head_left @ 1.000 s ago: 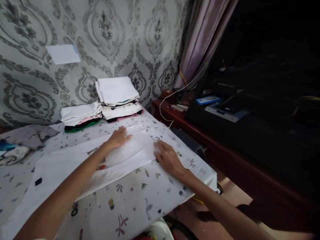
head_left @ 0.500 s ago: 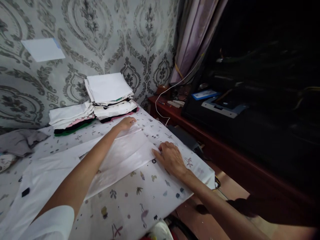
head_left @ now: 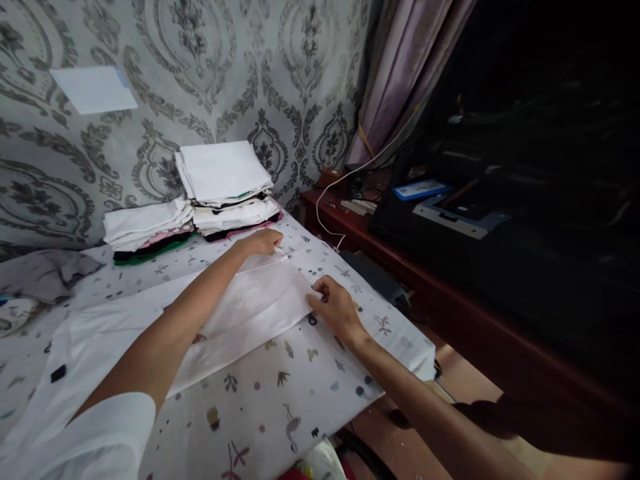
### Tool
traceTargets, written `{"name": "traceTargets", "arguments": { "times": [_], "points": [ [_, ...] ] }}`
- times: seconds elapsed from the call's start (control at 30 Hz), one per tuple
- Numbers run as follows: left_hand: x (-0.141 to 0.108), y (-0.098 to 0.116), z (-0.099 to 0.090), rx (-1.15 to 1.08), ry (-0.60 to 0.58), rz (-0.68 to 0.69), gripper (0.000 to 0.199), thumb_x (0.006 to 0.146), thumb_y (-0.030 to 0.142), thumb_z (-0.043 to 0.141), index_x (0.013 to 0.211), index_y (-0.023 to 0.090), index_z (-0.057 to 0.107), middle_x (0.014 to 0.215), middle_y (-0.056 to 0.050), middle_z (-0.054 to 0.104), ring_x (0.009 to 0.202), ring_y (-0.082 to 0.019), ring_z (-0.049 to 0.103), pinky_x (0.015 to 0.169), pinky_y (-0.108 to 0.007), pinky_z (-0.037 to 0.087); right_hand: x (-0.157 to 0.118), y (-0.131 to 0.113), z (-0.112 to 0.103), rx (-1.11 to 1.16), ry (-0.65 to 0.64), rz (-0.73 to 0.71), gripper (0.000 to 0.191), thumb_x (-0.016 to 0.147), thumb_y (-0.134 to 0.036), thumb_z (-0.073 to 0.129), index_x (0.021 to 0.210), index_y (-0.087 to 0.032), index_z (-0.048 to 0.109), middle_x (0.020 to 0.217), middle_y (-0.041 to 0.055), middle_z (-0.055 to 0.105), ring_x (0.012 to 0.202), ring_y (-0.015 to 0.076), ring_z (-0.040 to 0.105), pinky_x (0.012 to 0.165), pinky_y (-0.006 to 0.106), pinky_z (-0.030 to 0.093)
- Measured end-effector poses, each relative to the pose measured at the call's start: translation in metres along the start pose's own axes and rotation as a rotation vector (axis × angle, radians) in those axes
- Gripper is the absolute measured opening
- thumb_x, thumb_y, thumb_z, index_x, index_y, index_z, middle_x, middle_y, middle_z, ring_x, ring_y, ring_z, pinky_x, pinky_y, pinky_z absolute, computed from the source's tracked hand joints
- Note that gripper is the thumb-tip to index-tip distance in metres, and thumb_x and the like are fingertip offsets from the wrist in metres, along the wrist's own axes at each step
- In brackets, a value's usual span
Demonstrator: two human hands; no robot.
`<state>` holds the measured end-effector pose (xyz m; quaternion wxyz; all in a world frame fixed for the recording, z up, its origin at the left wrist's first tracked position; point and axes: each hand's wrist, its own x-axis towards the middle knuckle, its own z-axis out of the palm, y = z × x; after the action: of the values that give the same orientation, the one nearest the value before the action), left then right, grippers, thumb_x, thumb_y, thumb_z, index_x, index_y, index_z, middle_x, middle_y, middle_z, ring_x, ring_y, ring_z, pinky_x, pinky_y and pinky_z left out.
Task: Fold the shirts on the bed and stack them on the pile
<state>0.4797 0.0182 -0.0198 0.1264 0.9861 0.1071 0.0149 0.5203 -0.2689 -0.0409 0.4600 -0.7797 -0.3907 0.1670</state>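
short white sleeve (head_left: 115, 427) on left arm, loose hem, bare forearms

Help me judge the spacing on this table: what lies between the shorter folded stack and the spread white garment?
Just a bare strip of patterned tablecloth between the shorter folded stack and the white garment, seen in the head view.

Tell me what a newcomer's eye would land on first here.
Probably the two stacks of folded cloth, the taller one topped in bright white, at the table's far side against the boldly patterned wall. Next, the white garment spread in front of them, its far end between the left hand and right hand.
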Motion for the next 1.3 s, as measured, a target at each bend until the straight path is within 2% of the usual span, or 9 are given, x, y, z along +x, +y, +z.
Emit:
{"name": "traceTargets", "arguments": {
  "times": [0.17,0.23,0.33,0.43,0.53,0.63,0.77,1.0,1.3],
  "points": [
    [-0.031,-0.002,-0.025,0.037,0.024,0.023,0.031,0.073,0.014,0.059,0.102,0.02,0.065,0.093,-0.003,0.066,0.083,-0.018,0.059,0.071,-0.026,0.041,-0.007,-0.015,0.012,0.243,0.052,-0.058,0.032,0.07,-0.033,0.061,0.098,-0.019,0.059,0.077,-0.0002,0.063,0.06,0.0139,0.051,0.061,0.028,0.042],
    [-0.049,-0.005,-0.037,0.05,0.038,0.038,0.026,0.074,0.013,0.057,0.098,0.02,0.066,0.095,-0.003,0.067,0.088,-0.019,0.06,0.075,-0.027,0.042,-0.014,-0.028,0.019,0.26,0.024,-0.099,0.037,0.072,-0.032,0.061,0.106,-0.019,0.061,0.077,-0.0004,0.063,0.061,0.0138,0.052,0.061,0.028,0.043],
    [-0.084,-0.013,-0.047,0.087,0.084,0.046,0.016,0.074,0.013,0.056,0.084,0.019,0.066,0.089,-0.003,0.066,0.086,-0.02,0.06,0.075,-0.028,0.041,-0.029,-0.048,0.037,0.192,-0.049,-0.215,0.026,0.077,-0.026,0.058,0.101,-0.02,0.065,0.076,-0.0009,0.063,0.061,0.0135,0.052,0.062,0.026,0.044],
    [-0.126,-0.024,-0.043,0.124,0.17,-0.005,0.021,0.071,0.007,0.052,0.082,0.02,0.063,0.085,-0.003,0.065,0.083,-0.02,0.058,0.072,-0.029,0.041,-0.044,-0.064,0.062,0.035,-0.164,-0.395,0.017,0.081,-0.017,0.055,0.093,-0.021,0.066,0.076,-0.0004,0.064,0.065,0.014,0.056,0.065,0.025,0.045],
    [-0.166,-0.033,-0.026,0.153,0.236,-0.072,0.022,0.069,0.004,0.049,0.08,0.02,0.059,0.085,-0.004,0.062,0.085,-0.021,0.057,0.072,-0.03,0.041,-0.058,-0.071,0.087,-0.245,-0.31,-0.601,0.017,0.083,-0.008,0.055,0.091,-0.02,0.065,0.088,0.0032,0.068,0.078,0.0162,0.061,0.071,0.026,0.046],
    [-0.194,-0.036,-0.007,0.165,0.282,-0.113,0.017,0.074,0.006,0.05,0.079,0.021,0.056,0.086,-0.006,0.06,0.087,-0.023,0.055,0.074,-0.032,0.042,-0.067,-0.072,0.1,-0.498,-0.409,-0.722,0.016,0.084,-0.005,0.056,0.088,-0.018,0.064,0.093,0.0059,0.069,0.088,0.0191,0.062,0.073,0.027,0.046],
    [-0.206,-0.031,0.002,0.163,0.32,-0.152,0.018,0.08,0.005,0.047,0.082,0.021,0.055,0.09,-0.007,0.061,0.092,-0.024,0.055,0.077,-0.033,0.043,-0.069,-0.076,0.102,-0.598,-0.413,-0.748,0.016,0.086,-0.004,0.056,0.09,-0.017,0.064,0.093,0.0059,0.068,0.09,0.0198,0.062,0.071,0.028,0.045],
    [-0.216,-0.032,-0.007,0.278,0.335,-0.134,0.009,0.091,0.019,0.051,0.083,0.02,0.056,0.089,-0.008,0.06,0.09,-0.025,0.053,0.079,-0.034,0.043,-0.072,-0.094,0.106,-0.573,-0.398,-0.772,0.011,0.089,-0.01,0.058,0.093,-0.019,0.063,0.094,0.005,0.068,0.09,0.0183,0.062,0.068,0.026,0.042],
    [-0.253,-0.052,-0.002,0.27,0.345,-0.201,0.015,0.087,0.01,0.046,0.086,0.021,0.057,0.09,-0.007,0.061,0.093,-0.025,0.053,0.077,-0.034,0.043,-0.08,-0.107,0.127,-0.556,-0.506,-0.824,0.013,0.092,-0.01,0.054,0.093,-0.018,0.063,0.092,0.0055,0.067,0.086,0.0186,0.061,0.065,0.028,0.043]
  ]
}}
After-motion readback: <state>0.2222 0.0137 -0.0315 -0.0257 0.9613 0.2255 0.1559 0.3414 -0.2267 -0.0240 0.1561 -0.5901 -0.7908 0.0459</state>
